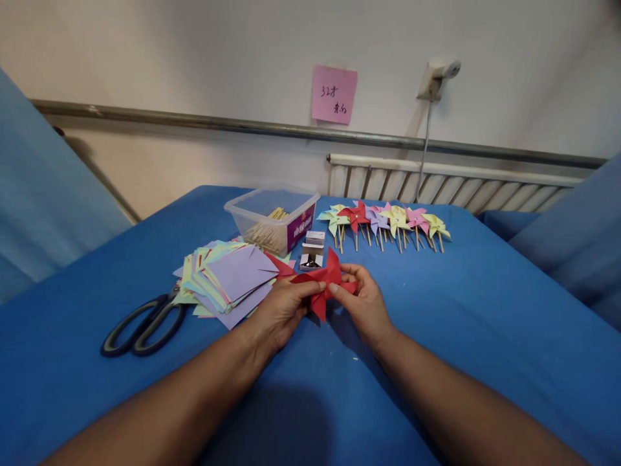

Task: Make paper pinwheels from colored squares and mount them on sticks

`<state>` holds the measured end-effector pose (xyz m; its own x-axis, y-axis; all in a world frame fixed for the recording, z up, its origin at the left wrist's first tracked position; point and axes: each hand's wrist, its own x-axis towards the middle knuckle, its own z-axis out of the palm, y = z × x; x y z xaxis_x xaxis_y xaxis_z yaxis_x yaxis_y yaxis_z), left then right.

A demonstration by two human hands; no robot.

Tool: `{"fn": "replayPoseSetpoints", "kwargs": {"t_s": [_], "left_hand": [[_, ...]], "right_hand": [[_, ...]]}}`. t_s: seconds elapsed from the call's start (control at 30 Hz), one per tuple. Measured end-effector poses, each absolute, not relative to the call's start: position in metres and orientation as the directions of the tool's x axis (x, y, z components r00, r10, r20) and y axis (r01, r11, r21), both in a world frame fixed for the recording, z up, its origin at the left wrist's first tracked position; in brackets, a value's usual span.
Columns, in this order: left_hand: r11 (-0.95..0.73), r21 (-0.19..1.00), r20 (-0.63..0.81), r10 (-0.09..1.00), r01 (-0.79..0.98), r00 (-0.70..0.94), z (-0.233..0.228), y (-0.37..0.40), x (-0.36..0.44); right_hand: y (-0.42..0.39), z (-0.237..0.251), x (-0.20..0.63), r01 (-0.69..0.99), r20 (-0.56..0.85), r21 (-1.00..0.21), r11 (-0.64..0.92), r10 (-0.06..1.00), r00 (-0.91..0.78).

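A red paper pinwheel, partly folded, hovers just over the blue cloth. My left hand pinches its left side with thumb and fingers. My right hand grips its right side, fingertips at the centre. Behind the hands stands a small white box of pins. To the left lies a fanned stack of coloured paper squares, lilac on top.
Black-handled scissors lie left of the paper stack. A clear plastic tub holds wooden sticks. A row of several finished pinwheels lies at the back. A pink note hangs on the wall above a radiator.
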<state>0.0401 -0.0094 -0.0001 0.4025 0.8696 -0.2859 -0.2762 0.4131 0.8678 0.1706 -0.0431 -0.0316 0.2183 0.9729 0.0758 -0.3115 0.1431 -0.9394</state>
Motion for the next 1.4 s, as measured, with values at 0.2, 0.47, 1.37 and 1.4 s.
{"fn": "replayPoseSetpoints", "kwargs": {"t_s": [0.2,0.47,1.37,1.4], "left_hand": [[0.398,0.888,-0.301,0.881,-0.229,0.366,-0.006,-0.009,0.040],[0.415,0.889,-0.316,0.862,-0.195,0.395,-0.003,-0.010,0.038],[-0.023,0.949,-0.149,0.844,0.313,0.516,0.004,0.007,0.016],[-0.025,0.949,-0.149,0.843,0.315,0.517,0.005,0.007,0.016]], "right_hand": [[-0.041,-0.029,0.169,-0.372,0.045,-0.920,0.123,0.977,0.211],[-0.039,-0.027,0.172,-0.347,0.063,-0.928,0.131,0.977,0.203],[-0.042,-0.035,0.174,-0.160,0.076,-0.984,0.082,0.996,0.048],[-0.042,-0.035,0.173,-0.164,0.073,-0.983,0.079,0.996,0.043]]}}
